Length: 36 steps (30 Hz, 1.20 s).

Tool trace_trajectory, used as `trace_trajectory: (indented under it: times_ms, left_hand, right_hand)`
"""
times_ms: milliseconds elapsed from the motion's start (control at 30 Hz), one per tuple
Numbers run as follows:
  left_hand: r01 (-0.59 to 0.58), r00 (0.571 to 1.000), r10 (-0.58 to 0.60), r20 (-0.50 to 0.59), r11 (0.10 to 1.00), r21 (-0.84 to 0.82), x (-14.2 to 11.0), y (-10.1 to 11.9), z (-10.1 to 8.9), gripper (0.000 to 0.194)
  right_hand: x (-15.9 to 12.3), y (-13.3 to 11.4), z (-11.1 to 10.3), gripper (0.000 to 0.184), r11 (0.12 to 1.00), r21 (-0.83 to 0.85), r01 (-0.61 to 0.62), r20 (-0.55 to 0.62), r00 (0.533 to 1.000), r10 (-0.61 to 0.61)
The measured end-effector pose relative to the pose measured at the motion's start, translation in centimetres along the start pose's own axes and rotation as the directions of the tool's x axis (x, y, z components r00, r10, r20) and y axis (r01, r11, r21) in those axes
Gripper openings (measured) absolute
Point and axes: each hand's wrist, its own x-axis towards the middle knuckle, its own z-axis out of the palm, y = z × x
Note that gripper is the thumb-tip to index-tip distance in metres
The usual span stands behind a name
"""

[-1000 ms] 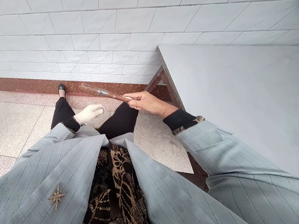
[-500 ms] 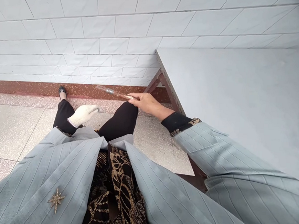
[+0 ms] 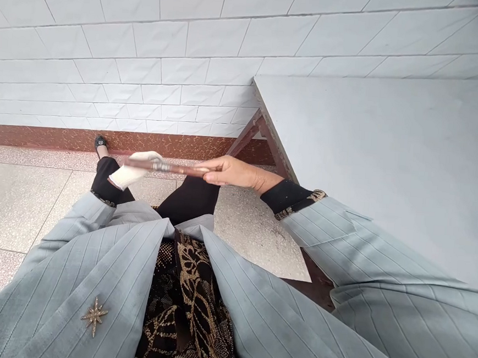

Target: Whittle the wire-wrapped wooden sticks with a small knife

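My right hand (image 3: 231, 171), bare, pinches the near end of a slim brown brush-like stick (image 3: 184, 170). A silvery band wraps the stick partway along, and its far end is smeared by motion. The stick lies almost level and points left. My left hand (image 3: 128, 177) wears a white knitted glove and is closed, with its fingers curled. The stick's far end passes in front of this glove; whether they touch I cannot tell. What the gloved fingers hold, if anything, is hidden.
A pale grey table (image 3: 374, 145) on a reddish-brown frame (image 3: 263, 131) stands at my right. Ahead is a white tiled wall (image 3: 146, 39) with a brown skirting (image 3: 43, 137). Speckled floor tiles (image 3: 14, 200) lie below, and my black shoe (image 3: 100, 144) is near the wall.
The far end of the stick has swung down and left, from above the glove to across it. My left hand has risen slightly and moved a little left.
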Motion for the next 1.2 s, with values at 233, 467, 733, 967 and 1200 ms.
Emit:
trace_trajectory:
  times_ms: [233,467,733,967,1200]
  left_hand:
    - [0.09,0.988,-0.092,0.128,0.996,0.018,-1.7,-1.4,2.9,0.028]
    - [0.013,0.997,-0.043,0.064,0.913,0.408,-1.2,-2.1,1.8,0.029]
    - [-0.235,0.972,0.183,0.15,0.813,0.533,-0.4,-1.4,0.8,0.029]
    - [-0.292,0.945,0.259,0.198,0.942,0.165,0.8,0.2,-0.2,0.022]
    - [0.041,0.999,-0.017,0.044,0.797,-0.602,-0.5,-3.0,2.4,0.034]
  right_hand:
    - [1.0,0.7,-0.1,0.051,0.978,-0.093,-0.186,-0.307,0.94,0.149]
    - [0.9,-0.3,-0.3,0.042,0.865,-0.348,-0.362,-0.324,0.912,0.251]
    - [0.7,0.4,-0.9,0.032,0.88,-0.351,-0.319,0.016,0.938,0.347]
    - [-0.1,0.4,-1.9,0.049,0.945,-0.131,-0.299,0.318,0.89,0.325]
    - [0.0,-0.1,-1.0,0.05,0.959,0.259,-0.112,-0.047,0.991,0.129]
